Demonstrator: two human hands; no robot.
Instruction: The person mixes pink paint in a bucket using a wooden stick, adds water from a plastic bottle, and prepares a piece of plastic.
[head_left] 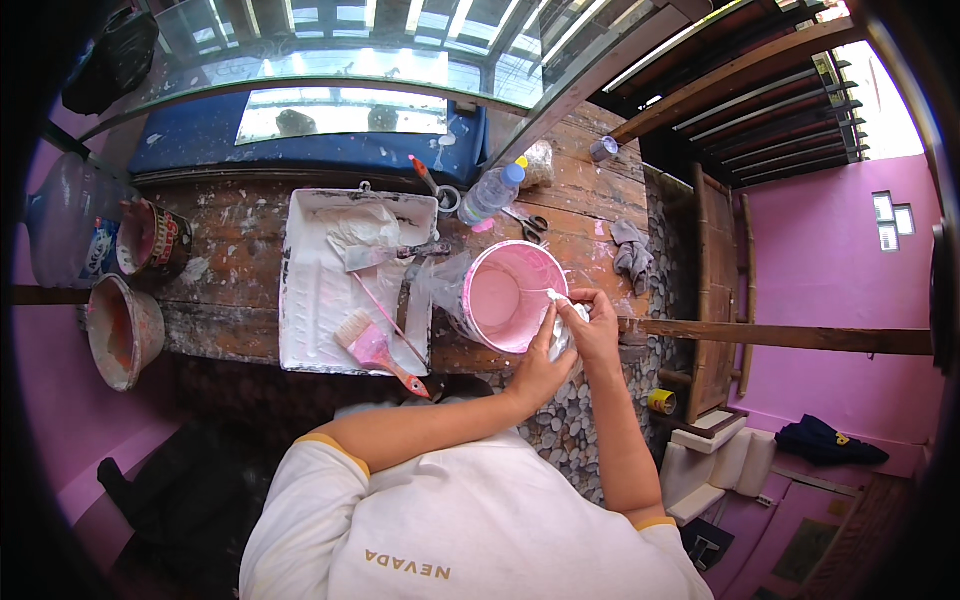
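- Pink walls [830,260] and a pebble-patterned floor [555,430] surround a paint-marked wooden desk [230,260], seen from above.
- Held thing: a crumpled white wad [563,343], between the 2 hands, just beside the lower right rim of the bucket [537,272]. Whether it is cloth or plastic cannot be told; contact with the rim is likewise unclear.
- Left hand [543,375]: fingers drawn in narrowly on the near side of the wad.
- Right hand [597,330]: fingers bent and closed on the wad from the opposite side, with the tips of both hands close together at its upper end.
- Step in hand, as judged: 2-handed handling of the wad at the bucket's edge, with fine fingertip work at its upper end.
- Next move, as judged: it calls for a steady hold by one hand while the other shifts its pinch, both clear of the painted rim.
- Left of the bucket: a white tray [300,330] bearing 1 brush [375,350], 1 scraper [375,256] and 1 thin pink stick [385,312].
- Beyond the bucket: 1 bottle [490,197] with a blue cap, and scissors [535,228].
- Right of these: a grey rag [632,255], apart from both hands.
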